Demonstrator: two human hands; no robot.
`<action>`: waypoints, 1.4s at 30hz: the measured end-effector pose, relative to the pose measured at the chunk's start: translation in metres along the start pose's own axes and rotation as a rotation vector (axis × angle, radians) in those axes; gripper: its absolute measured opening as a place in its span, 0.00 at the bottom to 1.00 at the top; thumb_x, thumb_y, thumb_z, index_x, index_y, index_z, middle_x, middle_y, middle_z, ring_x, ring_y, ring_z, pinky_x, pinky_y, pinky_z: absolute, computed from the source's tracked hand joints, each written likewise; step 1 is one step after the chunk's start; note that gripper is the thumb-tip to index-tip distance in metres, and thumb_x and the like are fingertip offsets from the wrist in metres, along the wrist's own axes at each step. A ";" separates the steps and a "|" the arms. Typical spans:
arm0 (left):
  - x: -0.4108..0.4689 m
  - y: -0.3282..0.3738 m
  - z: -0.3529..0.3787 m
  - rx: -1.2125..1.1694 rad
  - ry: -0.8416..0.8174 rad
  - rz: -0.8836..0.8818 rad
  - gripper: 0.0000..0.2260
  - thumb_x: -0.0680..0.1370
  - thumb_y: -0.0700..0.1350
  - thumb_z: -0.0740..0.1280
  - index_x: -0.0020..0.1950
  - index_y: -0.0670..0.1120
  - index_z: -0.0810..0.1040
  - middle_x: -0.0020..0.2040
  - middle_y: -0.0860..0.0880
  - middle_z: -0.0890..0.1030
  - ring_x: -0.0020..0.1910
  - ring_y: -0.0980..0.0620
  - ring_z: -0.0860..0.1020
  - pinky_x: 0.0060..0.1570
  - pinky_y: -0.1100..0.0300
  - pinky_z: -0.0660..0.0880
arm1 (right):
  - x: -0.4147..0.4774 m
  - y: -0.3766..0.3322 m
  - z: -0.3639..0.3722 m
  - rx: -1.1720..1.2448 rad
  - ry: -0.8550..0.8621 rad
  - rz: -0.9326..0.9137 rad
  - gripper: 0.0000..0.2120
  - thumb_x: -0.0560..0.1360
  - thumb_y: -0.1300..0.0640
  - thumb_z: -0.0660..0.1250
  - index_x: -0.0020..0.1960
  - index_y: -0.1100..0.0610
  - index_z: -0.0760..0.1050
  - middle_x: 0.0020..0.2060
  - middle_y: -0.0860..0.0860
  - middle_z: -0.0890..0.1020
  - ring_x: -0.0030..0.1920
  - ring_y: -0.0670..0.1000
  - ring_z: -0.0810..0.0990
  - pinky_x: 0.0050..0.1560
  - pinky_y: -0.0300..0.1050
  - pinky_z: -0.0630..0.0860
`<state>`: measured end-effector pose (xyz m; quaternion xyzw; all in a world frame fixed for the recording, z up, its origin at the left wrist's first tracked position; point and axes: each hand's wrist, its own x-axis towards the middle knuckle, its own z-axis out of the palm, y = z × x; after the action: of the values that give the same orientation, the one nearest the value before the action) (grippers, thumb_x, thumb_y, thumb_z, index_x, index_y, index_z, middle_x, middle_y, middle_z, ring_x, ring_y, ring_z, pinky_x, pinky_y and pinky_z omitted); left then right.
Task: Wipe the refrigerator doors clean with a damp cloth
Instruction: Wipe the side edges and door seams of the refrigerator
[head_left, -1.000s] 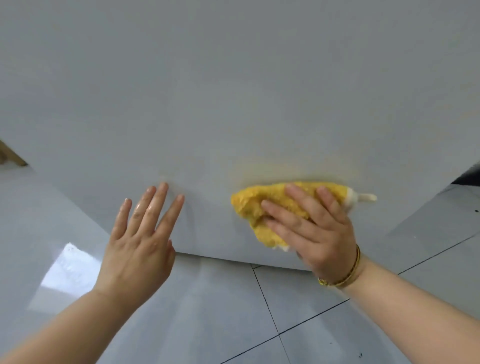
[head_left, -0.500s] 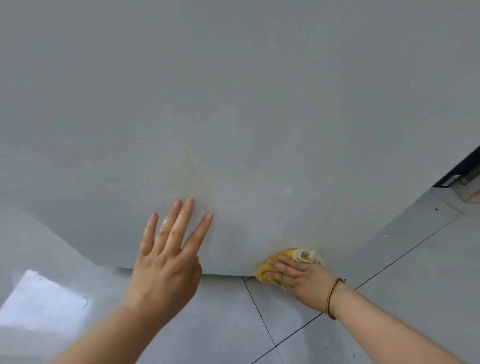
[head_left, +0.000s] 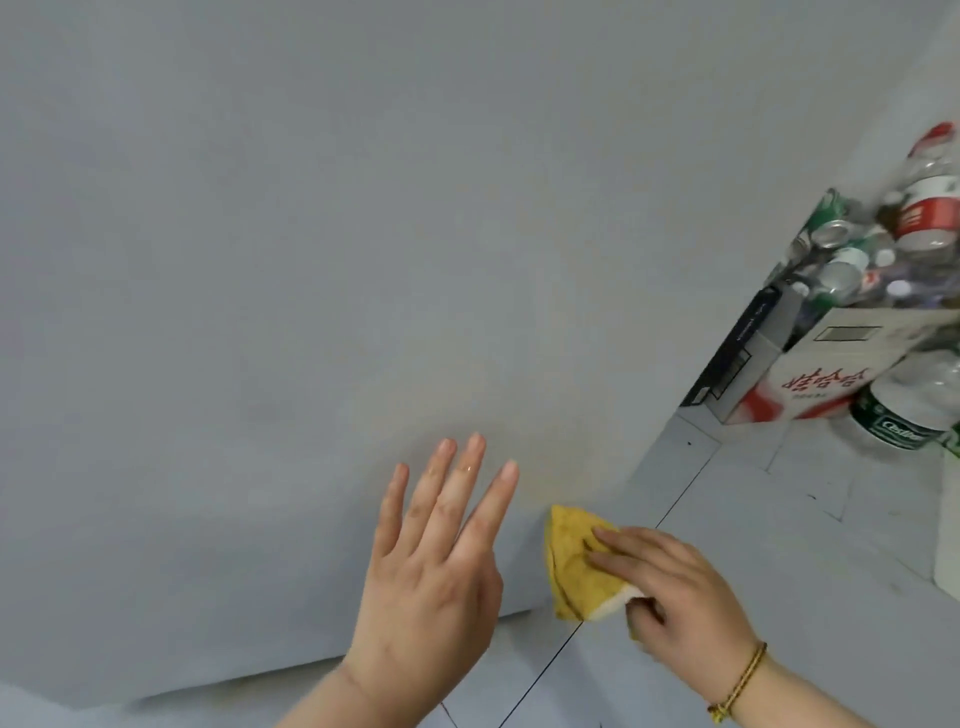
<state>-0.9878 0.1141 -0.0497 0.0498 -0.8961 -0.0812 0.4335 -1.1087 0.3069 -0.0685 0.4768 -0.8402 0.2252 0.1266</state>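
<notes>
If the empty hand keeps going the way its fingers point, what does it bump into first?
Most likely the grey refrigerator door. The left hand is open with fingers pointing up at the panel, nothing between. How close it already is cannot be told from this view.

The left hand (head_left: 431, 582) is reaching forward from the lower middle of the view, its back turned to the camera, palm facing away. Its four fingers (head_left: 470, 483) are pointing upward, stretched straight and slightly fanned, with the thumb tucked along the right edge of the palm. The left forearm is running down and out of view at the bottom. The right hand (head_left: 675, 592) is lying lower and to the right, palm down, fingers extended leftward and pressing flat, thumb curling underneath. A thin woven band is circling the right wrist, and the right forearm is angling off toward the lower right corner.
</notes>
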 end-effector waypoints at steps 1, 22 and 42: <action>0.008 0.006 0.003 -0.011 0.022 0.018 0.29 0.70 0.40 0.58 0.70 0.50 0.56 0.73 0.48 0.54 0.75 0.55 0.47 0.72 0.52 0.49 | 0.000 -0.001 -0.008 0.196 0.100 0.207 0.22 0.64 0.60 0.56 0.53 0.41 0.73 0.51 0.39 0.80 0.50 0.38 0.77 0.52 0.29 0.70; 0.152 0.119 0.063 0.479 0.192 -0.233 0.24 0.77 0.63 0.47 0.73 0.63 0.45 0.75 0.52 0.43 0.73 0.61 0.38 0.70 0.59 0.38 | 0.147 0.079 -0.118 1.607 0.219 0.132 0.15 0.66 0.51 0.65 0.52 0.43 0.73 0.57 0.50 0.78 0.58 0.46 0.76 0.61 0.44 0.72; 0.144 0.097 0.047 0.638 0.173 -0.111 0.23 0.80 0.58 0.47 0.74 0.59 0.47 0.76 0.59 0.43 0.75 0.59 0.44 0.71 0.59 0.43 | 0.225 0.045 -0.207 1.188 0.281 -0.416 0.22 0.72 0.60 0.58 0.66 0.57 0.70 0.66 0.54 0.72 0.68 0.51 0.68 0.71 0.47 0.62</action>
<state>-1.1155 0.1916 0.0504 0.2386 -0.8322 0.1845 0.4652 -1.2633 0.2629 0.1954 0.5845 -0.4378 0.6831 -0.0091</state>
